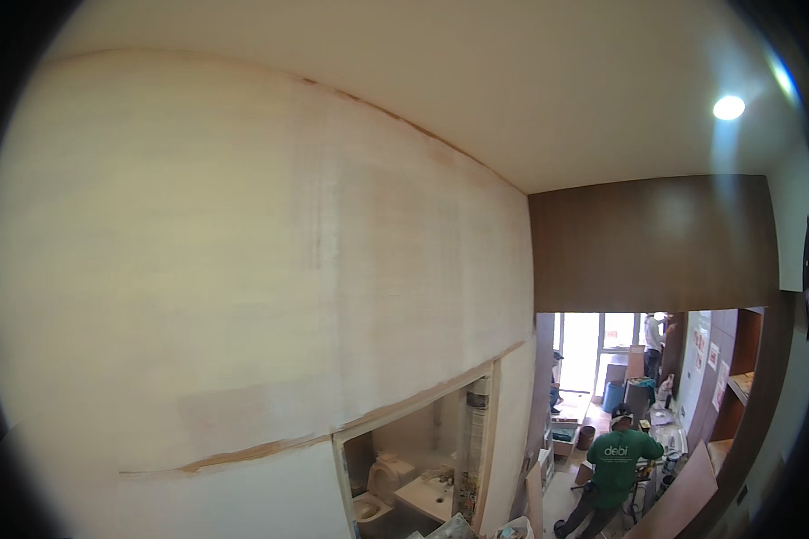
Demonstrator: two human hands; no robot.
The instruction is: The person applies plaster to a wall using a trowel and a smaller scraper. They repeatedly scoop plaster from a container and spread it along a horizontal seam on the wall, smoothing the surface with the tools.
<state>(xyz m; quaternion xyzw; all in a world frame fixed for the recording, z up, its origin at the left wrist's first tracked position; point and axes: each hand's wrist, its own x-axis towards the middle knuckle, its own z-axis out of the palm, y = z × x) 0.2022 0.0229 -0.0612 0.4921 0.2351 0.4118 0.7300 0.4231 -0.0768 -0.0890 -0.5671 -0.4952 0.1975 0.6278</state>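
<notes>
Neither of my hands is in view. A large pale wall (243,269) fills most of the picture, with a thin brown seam (270,446) running along its lower part. Below the seam, an opening (418,467) shows a small room with a white toilet (373,499) and a white sink (431,494).
A dark wooden panel (652,242) hangs above a corridor at the right. A person in a green shirt (616,472) bends over things there, and another person (653,341) stands by bright windows farther back. A round ceiling light (728,108) glows at the upper right.
</notes>
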